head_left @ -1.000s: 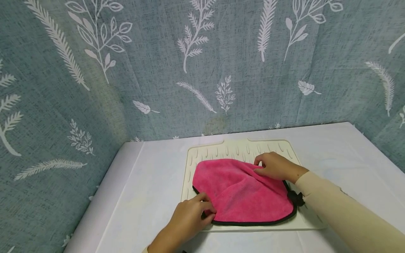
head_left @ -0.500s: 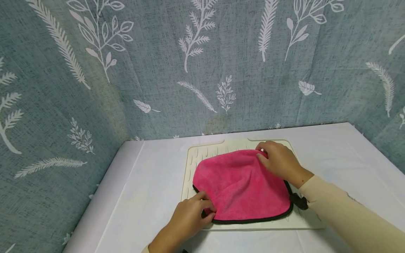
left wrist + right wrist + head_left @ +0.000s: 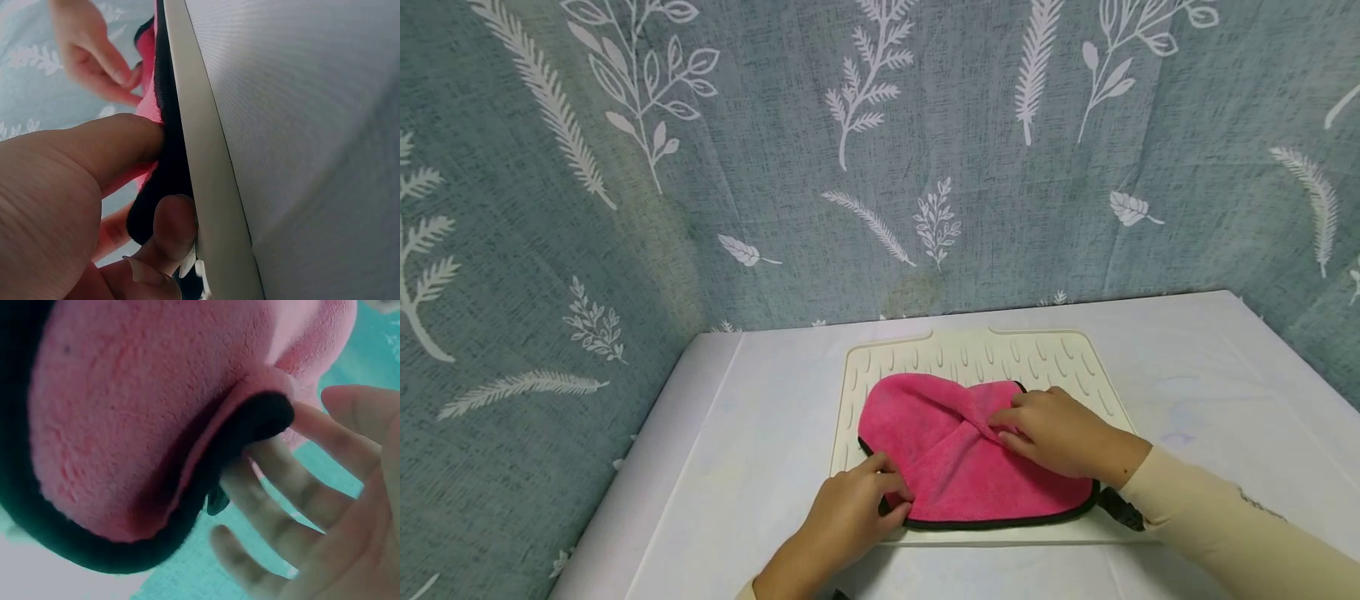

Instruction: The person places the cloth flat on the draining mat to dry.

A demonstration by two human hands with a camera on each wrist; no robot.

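Left hand (image 3: pixel 852 510), at the tray's near left corner: grip clamped on the pink cloth (image 3: pixel 973 479), thumb and fingers closed on its edge. Right hand (image 3: pixel 1063 432), over the tray's right half: grip apart, thumb clear of the fingers, fingertips against a fold of the same cloth.

Cloth: lies on the cream tray (image 3: pixel 1063 354), over its middle and near part. Bright pink, plush nap, black binding (image 3: pixel 977 524) along the near side. Not flat: diagonal creases run from the tray's left side toward the right fingertips; a bound edge turns up toward the tray's far right. Far left end rounded, pink to the edge.

Tray: raised ribs, bare along its far strip. White-covered table (image 3: pixel 760 417) beneath the tray. Beige sleeve (image 3: pixel 1232 500) to its right. Blue-grey curtain (image 3: pixel 775 125) with white leaf print behind the tray.
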